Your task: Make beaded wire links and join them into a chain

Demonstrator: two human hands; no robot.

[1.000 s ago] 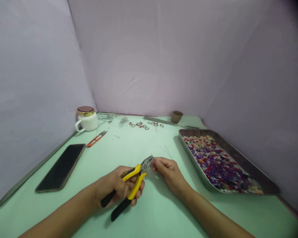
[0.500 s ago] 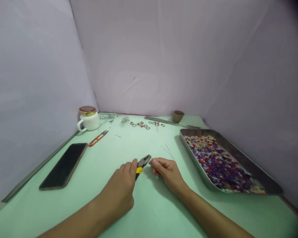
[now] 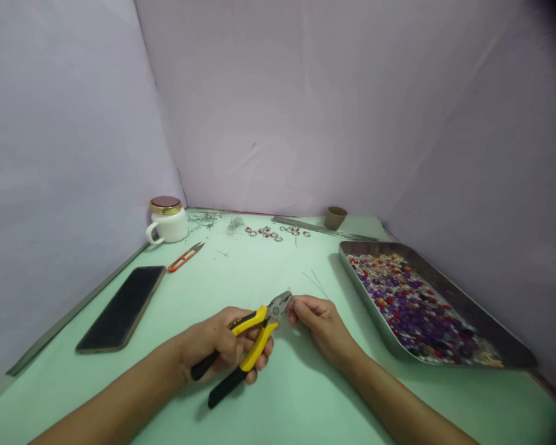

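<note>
My left hand [image 3: 222, 349] is wrapped round the yellow-and-black handles of a pair of pliers [image 3: 252, 337], palm turned up. The steel jaws point right and meet the fingertips of my right hand [image 3: 317, 324]. My right hand is closed in a pinch on a small piece of thin wire, too fine to make out clearly. Both hands rest low over the pale green table [image 3: 278, 395] near its front middle.
A metal tray [image 3: 472, 309] of coloured beads lies at the right. A black phone [image 3: 123, 306] lies at the left, orange snips [image 3: 185, 256] and a white lidded mug [image 3: 168, 219] behind it. Loose wires [image 3: 315, 283], beaded rings [image 3: 271, 233], wire rods and a small brown cup [image 3: 335, 217] sit further back.
Half a second ago my left hand lay palm down over the pliers; it has rolled palm up again, showing the handles. My right hand stays pinched at the jaws.
</note>
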